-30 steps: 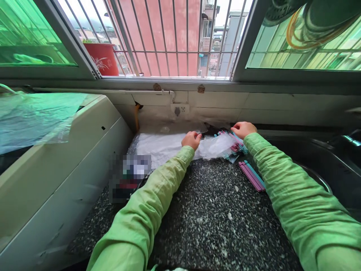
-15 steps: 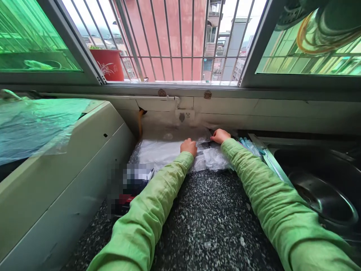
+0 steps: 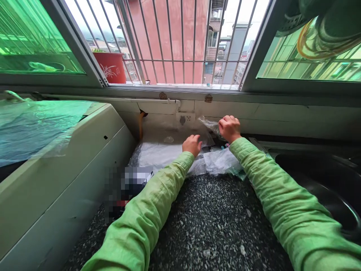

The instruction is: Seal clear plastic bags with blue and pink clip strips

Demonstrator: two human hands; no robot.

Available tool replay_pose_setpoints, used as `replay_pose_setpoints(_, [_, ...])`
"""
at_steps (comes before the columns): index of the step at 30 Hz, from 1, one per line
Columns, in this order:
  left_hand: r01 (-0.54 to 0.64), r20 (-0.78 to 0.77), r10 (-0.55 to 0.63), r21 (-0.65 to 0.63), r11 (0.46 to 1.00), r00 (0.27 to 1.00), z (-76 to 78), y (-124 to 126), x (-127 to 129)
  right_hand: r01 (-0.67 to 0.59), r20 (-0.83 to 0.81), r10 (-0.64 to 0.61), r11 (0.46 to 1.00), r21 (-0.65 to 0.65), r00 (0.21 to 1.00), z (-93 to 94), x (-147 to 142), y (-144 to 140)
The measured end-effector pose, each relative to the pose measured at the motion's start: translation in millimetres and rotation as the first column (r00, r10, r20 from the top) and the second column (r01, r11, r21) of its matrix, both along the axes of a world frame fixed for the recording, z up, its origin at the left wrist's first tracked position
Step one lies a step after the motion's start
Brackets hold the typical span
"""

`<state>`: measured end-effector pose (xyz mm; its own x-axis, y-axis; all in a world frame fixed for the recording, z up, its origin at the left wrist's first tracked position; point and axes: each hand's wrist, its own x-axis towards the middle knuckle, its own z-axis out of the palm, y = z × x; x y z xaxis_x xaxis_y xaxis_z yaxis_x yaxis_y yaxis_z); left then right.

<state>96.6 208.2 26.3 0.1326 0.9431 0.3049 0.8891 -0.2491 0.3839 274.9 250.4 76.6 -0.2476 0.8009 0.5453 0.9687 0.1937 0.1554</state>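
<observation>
My right hand (image 3: 229,128) is raised near the back wall, its fingers closed on a crumpled clear plastic bag (image 3: 210,124) that trails to the left. To its lower left, my left hand (image 3: 192,145) hovers over or rests on the plastic packaging; its thumb stands apart from the curled fingers and nothing shows between them. Beneath and left of it lies a whitish stack of plastic bags (image 3: 158,152). A smaller crinkled clear packet (image 3: 222,161) sits below my right hand, with a bit of green plastic at its right end.
Black speckled countertop (image 3: 211,226) stretches toward me. A dark sink (image 3: 310,169) is at the right, and a pale appliance (image 3: 84,150) draped with plastic film stands left. A blurred-out item (image 3: 126,192) lies beside my left sleeve. A wall socket (image 3: 186,118) and barred window are behind.
My right hand has risen and shifted right, lifting the clear plastic bag off the pile. My left hand has moved slightly up and right, its thumb now apart from its fingers.
</observation>
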Motion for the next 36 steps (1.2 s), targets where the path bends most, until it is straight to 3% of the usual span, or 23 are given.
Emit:
replay_pose_setpoints(4, [-0.072, 0.184, 0.036, 0.193, 0.979, 0.982, 24.6, -13.0, -6.2, -0.155, 0.118, 0.139, 0.978, 0.141, 0.983, 16.6, 5.2, -45.1])
replay_pose_setpoints(6, [-0.067, 0.224, 0.001, 0.288, 0.955, 0.974, 37.0, -28.7, -12.9, -0.242, 0.179, 0.207, 0.949, 0.201, 0.962, 20.4, 6.1, -72.7])
replay_pose_setpoints(9, [0.067, 0.149, -0.142, 0.419, 0.906, 0.979, 50.5, -65.2, -27.4, -0.350, 0.242, 0.291, 0.902, 0.252, 0.926, 21.0, 4.5, -115.3])
replay_pose_setpoints(12, [0.143, 0.110, -0.218, 0.468, 0.872, 0.970, 52.1, -110.3, -43.4, -0.414, 0.263, 0.350, 0.876, 0.246, 0.899, 16.2, 0.3, -156.1])
replay_pose_setpoints(16, [0.182, 0.036, -0.217, 0.420, 0.889, 0.975, 34.0, -162.3, -61.9, -0.474, 0.250, 0.414, 0.839, 0.267, 0.875, 0.2, -7.3, -204.6])
replay_pose_setpoints(21, [0.224, -0.139, -0.187, 0.333, 0.916, 0.972, 0.8, -203.9, -81.8, -0.500, 0.206, 0.464, 0.844, 0.193, 0.862, -27.7, -18.2, -257.7])
replay_pose_setpoints(24, [0.311, -0.227, -0.239, 0.375, 0.873, 0.944, -14.0, -225.5, -95.3, -0.508, 0.196, 0.479, 0.849, 0.145, 0.856, -40.7, -22.4, -287.7])
replay_pose_setpoints(29, [0.482, -0.360, -0.337, 0.476, 0.736, 0.870, -33.6, -264.0, -118.9, -0.498, 0.178, 0.489, 0.867, 0.009, 0.854, -57.9, -27.3, -338.0])
replay_pose_setpoints(36, [0.630, -0.453, -0.494, 0.221, 0.744, 0.742, -55.2, -302.0, -128.8, -0.491, 0.037, 0.517, 0.831, -0.261, 0.855, -77.3, -39.9, -390.9])
